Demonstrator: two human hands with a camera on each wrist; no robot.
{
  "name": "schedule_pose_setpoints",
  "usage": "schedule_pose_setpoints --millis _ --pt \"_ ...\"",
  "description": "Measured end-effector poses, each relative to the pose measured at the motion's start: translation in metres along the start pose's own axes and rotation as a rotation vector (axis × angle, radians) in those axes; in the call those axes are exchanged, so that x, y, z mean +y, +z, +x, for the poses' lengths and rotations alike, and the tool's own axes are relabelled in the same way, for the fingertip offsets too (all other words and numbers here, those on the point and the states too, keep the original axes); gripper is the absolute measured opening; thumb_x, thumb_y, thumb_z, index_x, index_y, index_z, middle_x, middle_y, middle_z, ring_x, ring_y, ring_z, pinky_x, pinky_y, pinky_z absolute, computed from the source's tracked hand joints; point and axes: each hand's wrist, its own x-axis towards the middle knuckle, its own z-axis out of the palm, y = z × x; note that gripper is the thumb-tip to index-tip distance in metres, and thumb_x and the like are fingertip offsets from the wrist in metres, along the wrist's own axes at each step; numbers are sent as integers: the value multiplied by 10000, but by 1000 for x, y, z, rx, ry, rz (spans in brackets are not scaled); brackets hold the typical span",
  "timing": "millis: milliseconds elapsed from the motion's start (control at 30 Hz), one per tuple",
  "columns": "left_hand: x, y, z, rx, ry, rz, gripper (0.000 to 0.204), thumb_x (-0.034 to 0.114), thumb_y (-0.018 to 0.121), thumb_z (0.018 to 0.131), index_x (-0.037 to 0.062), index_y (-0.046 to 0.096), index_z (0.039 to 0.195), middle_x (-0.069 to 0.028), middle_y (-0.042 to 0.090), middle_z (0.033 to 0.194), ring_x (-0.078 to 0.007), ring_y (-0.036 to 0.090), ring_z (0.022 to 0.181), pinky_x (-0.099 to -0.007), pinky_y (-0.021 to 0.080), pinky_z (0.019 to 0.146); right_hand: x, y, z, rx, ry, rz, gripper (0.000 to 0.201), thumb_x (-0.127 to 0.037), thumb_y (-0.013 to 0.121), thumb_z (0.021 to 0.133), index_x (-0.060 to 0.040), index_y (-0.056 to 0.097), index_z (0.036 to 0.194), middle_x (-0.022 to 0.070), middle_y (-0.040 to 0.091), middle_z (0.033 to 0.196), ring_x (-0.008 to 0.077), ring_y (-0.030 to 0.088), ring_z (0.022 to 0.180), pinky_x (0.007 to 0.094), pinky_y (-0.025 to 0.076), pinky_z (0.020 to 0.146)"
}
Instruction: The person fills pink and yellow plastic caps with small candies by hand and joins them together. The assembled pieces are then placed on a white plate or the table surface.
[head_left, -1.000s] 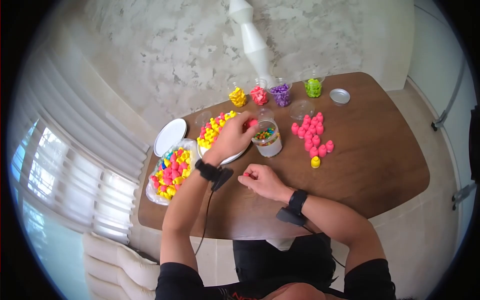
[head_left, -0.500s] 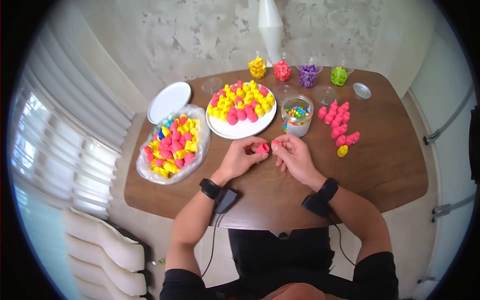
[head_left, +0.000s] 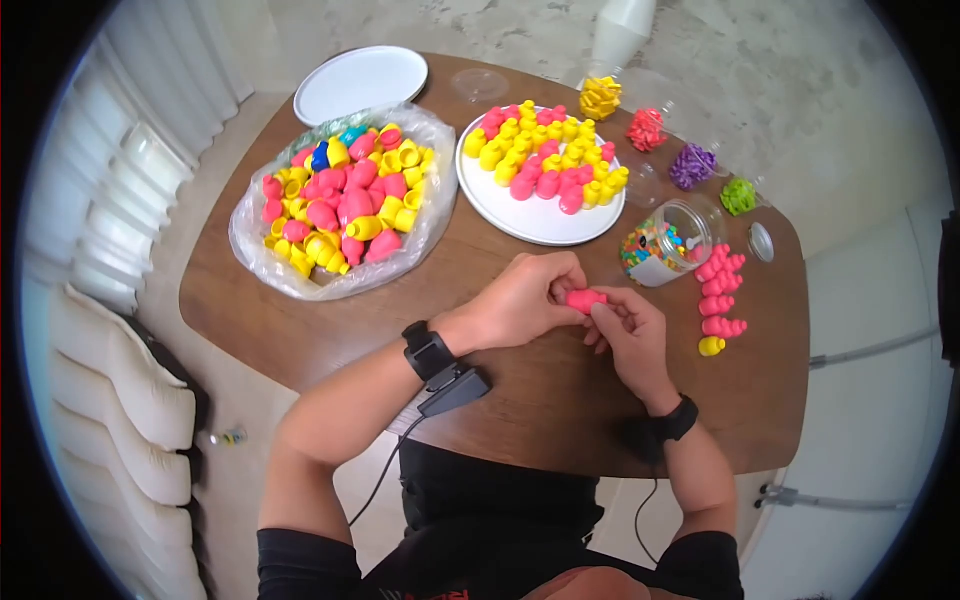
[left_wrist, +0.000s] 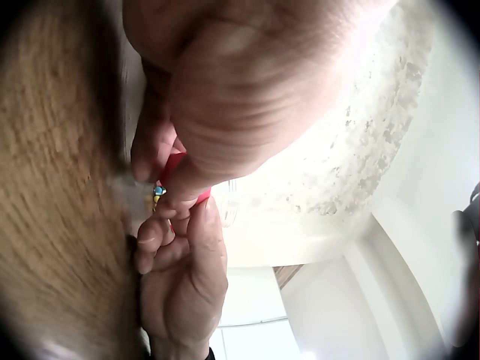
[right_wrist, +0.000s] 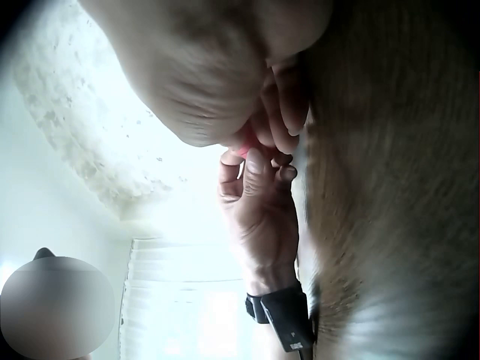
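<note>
A small pink bottle-shaped plastic capsule (head_left: 586, 300) is between the two hands, above the near part of the table. My left hand (head_left: 525, 298) pinches one end of it with thumb and fingers. At the other end, the thumb and fingers of my right hand (head_left: 636, 338) grip it, touching the left fingertips. In the left wrist view, fingers cover most of the pink piece (left_wrist: 174, 163). Just beyond the hands stands a clear jar (head_left: 658, 268) of small multicoloured pieces. A white plate (head_left: 555, 228) carries rows of yellow and pink capsules.
On the left, a plastic bag (head_left: 340, 287) holds loose yellow, pink and blue capsule parts. A white lid (head_left: 360, 85) lies behind it. Clear cups of yellow (head_left: 600, 98), red, purple (head_left: 692, 166) and green pieces line the back. Pink capsules (head_left: 720, 303) and a yellow one (head_left: 711, 346) stand right.
The left hand came back from beside the jar with a pink cup-shaped part. Both hands met, and their pink parts are now together as one piece. The head view turned left.
</note>
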Motion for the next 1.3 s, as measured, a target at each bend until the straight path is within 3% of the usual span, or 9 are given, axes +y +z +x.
schedule_pose_setpoints --millis 433,533,633,733,767,867,1067,1200,1300 --pt "6 9 0 17 12 177 321 84 823 891 0 667 1159 -65 734 979 -98 670 878 -275 563 776 -1 4 1 -12 21 115 238 -203 710 1017 -1 632 1116 13 669 815 47 599 657 208 473 558" --pt "-2 6 3 210 40 166 292 66 826 868 34 700 1130 5 689 923 -67 596 787 -235 504 704 7 3 2 14 -117 78 233 -183 702 1018 0 609 1129 8 671 788 46 600 657 225 454 544" --pt "3 -3 6 350 144 224 295 34 823 860 29 697 1127 11 668 926 -57 565 792 -222 479 697 15 1 2 -9 -138 91 233 -223 721 995 -9 631 1012 45 681 737 91 607 618 297 454 529" --pt "7 -9 2 405 117 209 272 34 809 885 26 684 1126 15 669 946 -45 572 808 -213 475 703 6 -1 -9 -71 -409 -342 322 -311 739 951 -29 639 831 100 670 667 196 633 572 394 467 531" --pt "12 -9 1 418 109 186 266 35 804 893 25 679 1127 17 668 951 -41 576 813 -211 475 706 4 1 -14 -99 -466 -397 402 -370 745 900 -48 623 692 145 644 640 306 640 563 466 468 549" --pt "27 3 0 406 97 137 264 36 794 905 26 661 1133 11 671 959 -44 595 837 -214 485 717 0 8 -32 -283 -542 -495 388 -352 738 893 -58 623 666 138 641 616 331 650 576 465 472 550" --pt "87 60 17 -158 35 633 290 82 813 880 14 650 1110 -40 685 886 -92 647 833 -278 533 722 1 14 -39 -280 -499 -301 396 -285 781 877 -17 599 651 107 611 581 245 575 500 427 424 514" --pt "106 66 53 -470 133 807 264 86 795 864 9 654 1073 -110 712 881 -192 698 819 -334 548 733 -1 12 -39 -352 -517 -430 404 -309 759 889 -19 608 652 131 650 638 295 624 572 444 462 559" --pt "109 78 76 -543 97 831 248 80 783 857 7 648 1052 -125 719 898 -234 697 832 -355 549 759 -3 10 -38 -357 -512 -430 403 -312 759 891 -15 605 668 130 637 642 283 619 578 431 457 559"
